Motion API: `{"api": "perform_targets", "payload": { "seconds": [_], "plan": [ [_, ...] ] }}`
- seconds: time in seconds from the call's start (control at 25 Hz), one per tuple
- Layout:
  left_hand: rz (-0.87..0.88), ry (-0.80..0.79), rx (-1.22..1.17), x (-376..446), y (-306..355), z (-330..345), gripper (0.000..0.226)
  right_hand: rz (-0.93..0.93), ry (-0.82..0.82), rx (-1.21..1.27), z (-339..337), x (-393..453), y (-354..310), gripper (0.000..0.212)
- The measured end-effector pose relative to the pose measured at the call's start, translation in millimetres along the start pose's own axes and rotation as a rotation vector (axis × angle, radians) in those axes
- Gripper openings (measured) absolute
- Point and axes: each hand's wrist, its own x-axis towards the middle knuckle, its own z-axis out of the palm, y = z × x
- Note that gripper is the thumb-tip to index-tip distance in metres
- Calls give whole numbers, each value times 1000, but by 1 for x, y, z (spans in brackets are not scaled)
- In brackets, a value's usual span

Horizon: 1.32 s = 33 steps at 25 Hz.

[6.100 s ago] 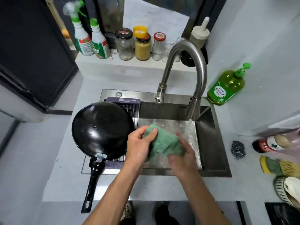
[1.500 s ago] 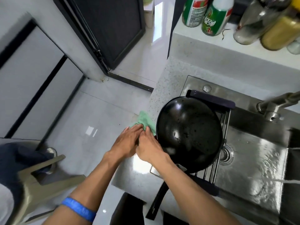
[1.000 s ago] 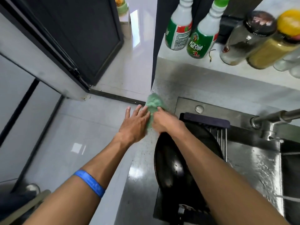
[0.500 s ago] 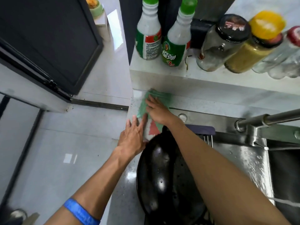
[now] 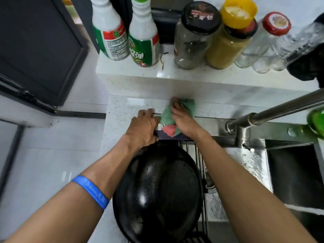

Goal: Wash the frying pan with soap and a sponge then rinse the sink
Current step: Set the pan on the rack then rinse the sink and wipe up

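Note:
The black frying pan (image 5: 157, 190) lies wet on a dark rack (image 5: 191, 149) across the left part of the steel sink (image 5: 249, 165). Behind it a green and pink cloth (image 5: 188, 106) lies on the speckled counter against the base of the raised ledge. My right hand (image 5: 184, 120) presses down on the cloth with its fingers bunching it. Just left of the cloth, my left hand (image 5: 143, 127) rests on the counter over the rack's end bar, fingers bent, with nothing seen in it. The green soap bottle (image 5: 316, 120) shows blurred at the right edge.
The faucet (image 5: 280, 109) reaches across from the right above the sink. On the ledge (image 5: 192, 79) stand two spray bottles (image 5: 126, 37) and several jars (image 5: 210, 35). The counter's left edge drops to a pale tiled floor (image 5: 43, 163) beside a dark cabinet door (image 5: 35, 46).
Both hands and the cloth have moved right along the back of the counter, from its left corner to behind the rack. My left hand's fingers have curled from flat.

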Motion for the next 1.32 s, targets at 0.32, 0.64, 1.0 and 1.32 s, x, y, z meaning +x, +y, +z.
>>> {"api": "perform_targets", "payload": {
  "seconds": [0.32,0.64,1.0,1.32],
  "plan": [
    [190,-68,178,9,-7,-7,73,-44,102,-151,-17,-8,27,62],
    [51,-25,88,9,1,-13,75,222,192,-373,-14,-28,70,80],
    [-136,279,-231,-34,47,-16,23,249,465,-251,2,-89,81,46],
    [-76,448,-762,-161,199,47,14,402,867,1478,56,-248,118,27]
  ]
}}
